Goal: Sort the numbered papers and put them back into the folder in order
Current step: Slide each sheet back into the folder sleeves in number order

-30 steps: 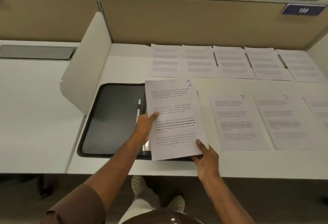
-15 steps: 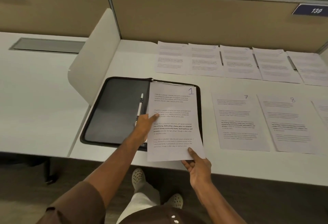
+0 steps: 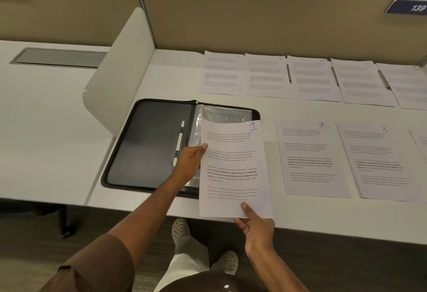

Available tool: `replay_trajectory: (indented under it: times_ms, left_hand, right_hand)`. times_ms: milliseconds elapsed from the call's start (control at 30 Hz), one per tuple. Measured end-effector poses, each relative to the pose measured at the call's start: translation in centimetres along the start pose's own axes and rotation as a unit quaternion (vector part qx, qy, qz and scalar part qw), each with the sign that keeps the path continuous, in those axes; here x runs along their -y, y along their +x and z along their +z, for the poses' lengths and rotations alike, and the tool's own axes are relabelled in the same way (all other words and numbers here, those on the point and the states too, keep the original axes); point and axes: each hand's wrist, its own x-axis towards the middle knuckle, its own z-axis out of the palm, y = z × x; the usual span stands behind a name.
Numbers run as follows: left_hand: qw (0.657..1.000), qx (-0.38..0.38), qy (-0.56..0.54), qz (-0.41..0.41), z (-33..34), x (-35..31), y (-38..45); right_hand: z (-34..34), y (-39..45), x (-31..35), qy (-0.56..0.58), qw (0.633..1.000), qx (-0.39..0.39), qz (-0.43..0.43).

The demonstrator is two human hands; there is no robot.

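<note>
Both arms are stretched forward and down. The left hand [image 3: 189, 161] is reached out furthest, thumb laid on top of the left edge of the sheet marked 1 [image 3: 233, 166], the other fingers tucked out of sight underneath. The right hand [image 3: 255, 227] is kept lower and closer in, the sheet's bottom edge pinched with the thumb on top. A brown short sleeve is seen on the left upper arm.

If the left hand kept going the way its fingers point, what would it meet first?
The left hand, gripping sheet 1's left edge, points up and right across that sheet. Beyond it, probably the folder's clear plastic sleeve; depth is unclear.
</note>
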Motion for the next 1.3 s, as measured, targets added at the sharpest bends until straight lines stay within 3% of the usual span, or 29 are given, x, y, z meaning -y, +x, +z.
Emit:
replay_trajectory:
  times_ms: [267, 367, 467, 567, 633, 800, 900, 1133, 1300]
  left_hand:
    - [0.999, -0.032, -0.005, -0.006, 0.1, 0.7, 0.6]
    - [0.991, -0.091, 0.093, 0.023, -0.7, 1.9, 0.4]
    - [0.944, -0.102, 0.294, 0.11, -2.4, 3.5, -0.1]
    - [0.858, 0.004, 0.46, 0.23, -3.9, 5.2, 0.0]
    - [0.808, 0.058, 0.507, 0.295, -4.3, 6.3, 0.5]
    - [0.763, 0.136, 0.518, 0.362, -4.1, 5.9, 1.0]
    - [0.767, 0.163, 0.507, 0.357, -3.8, 4.9, 1.1]
    - [0.864, 0.214, 0.405, 0.208, -4.1, 3.1, 2.2]
    - [0.894, 0.25, 0.351, 0.127, -4.3, 2.4, 2.7]
  right_hand:
    - [0.1, -0.4, -0.4, 0.013, 1.0, -0.015, -0.005]
    - [0.7, -0.8, -0.5, 0.022, 1.0, -0.012, -0.005]
    - [1.3, -1.3, -0.4, 0.028, 1.0, -0.01, 0.0]
    - [1.2, -2.2, -0.3, 0.026, 1.0, -0.017, -0.003]
    - [0.6, -2.8, -0.3, 0.014, 1.0, -0.024, -0.01]
    - [-1.2, -3.9, -0.4, -0.024, 0.999, -0.045, 0.008]
    - [-2.3, -4.3, -0.2, -0.039, 0.998, -0.056, 0.016]
    - [-4.6, -6.0, 1.4, -0.06, 0.994, -0.069, 0.062]
    - [-6.6, -7.8, 3.7, -0.104, 0.99, -0.051, 0.082]
